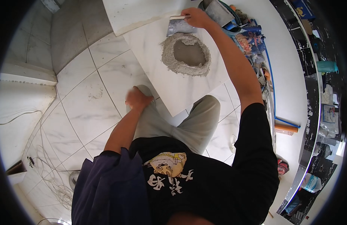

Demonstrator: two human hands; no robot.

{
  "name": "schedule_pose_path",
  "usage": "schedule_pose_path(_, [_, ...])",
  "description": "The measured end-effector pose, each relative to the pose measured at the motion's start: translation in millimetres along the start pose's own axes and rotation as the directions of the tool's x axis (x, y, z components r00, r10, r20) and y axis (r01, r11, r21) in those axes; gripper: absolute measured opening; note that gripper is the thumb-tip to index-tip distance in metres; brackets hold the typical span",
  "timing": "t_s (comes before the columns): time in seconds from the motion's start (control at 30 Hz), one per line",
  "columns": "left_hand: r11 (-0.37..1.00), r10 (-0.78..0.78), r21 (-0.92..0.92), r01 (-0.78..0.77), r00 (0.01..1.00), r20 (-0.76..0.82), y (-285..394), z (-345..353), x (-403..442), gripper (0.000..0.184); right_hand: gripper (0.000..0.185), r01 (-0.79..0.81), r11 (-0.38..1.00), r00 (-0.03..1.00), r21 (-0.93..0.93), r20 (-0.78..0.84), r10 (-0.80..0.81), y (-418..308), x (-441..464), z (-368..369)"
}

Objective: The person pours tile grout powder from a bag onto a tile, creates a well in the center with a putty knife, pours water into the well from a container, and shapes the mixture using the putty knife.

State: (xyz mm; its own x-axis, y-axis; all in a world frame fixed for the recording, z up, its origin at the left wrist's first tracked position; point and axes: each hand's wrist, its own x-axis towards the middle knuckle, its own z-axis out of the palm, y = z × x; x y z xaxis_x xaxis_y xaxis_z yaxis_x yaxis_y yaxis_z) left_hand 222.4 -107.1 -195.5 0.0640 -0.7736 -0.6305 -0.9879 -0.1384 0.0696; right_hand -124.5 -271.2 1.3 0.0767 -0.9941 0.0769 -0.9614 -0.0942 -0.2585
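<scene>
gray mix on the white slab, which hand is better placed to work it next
Right, most likely: the right hand grips the scraper, whose blade is right by the far edge of the gray mix. The left hand rests at the left knee, farther away.

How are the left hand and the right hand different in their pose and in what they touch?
The right hand grips the flat-bladed tool, while the left hand rests on the knee.
The right hand reaches far out, beyond the grey ring of material; the left hand is nearer to the body.
Both hands are bare.
</scene>
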Motion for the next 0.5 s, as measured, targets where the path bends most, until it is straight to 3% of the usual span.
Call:
schedule_pose_path(0.1, [1.000, 0.004, 0.001, -0.004, 1.000, 0.003, 0.8, 0.7, -0.9, 0.117, 0.023, 0.063, 0.996, 0.998, -0.059, 0.014, -0.062, -2.6, -9.7, -14.2])
schedule_pose_path(0.23, [1.000, 0.000, 0.009, 0.000, 1.000, -0.006, 2.4, 0.8, -1.2, 0.117, 0.027, 0.006, 0.999, 1.000, -0.052, -0.023, -0.007, -8.0, -14.0, -23.4])
schedule_pose_path(0.33, [0.999, 0.035, -0.020, -0.035, 0.999, 0.035, 0.7, -4.1, -2.8, 0.115, 0.020, 0.145, 0.989, 0.978, -0.013, -0.150, -0.146, -23.5, 1.7, -13.0])
schedule_pose_path(0.4, [0.999, 0.040, -0.022, -0.039, 0.999, 0.030, -0.1, -4.3, -1.9, 0.116, 0.028, 0.063, 0.997, 0.998, 0.045, 0.018, -0.064, -38.3, 18.0, -3.4])
schedule_pose_path(0.5, [0.999, 0.046, -0.015, -0.045, 0.999, 0.023, -2.7, 0.3, 1.1, 0.117, 0.029, 0.133, 0.990, 0.979, 0.045, 0.149, -0.138, -68.8, 34.5, 6.2])
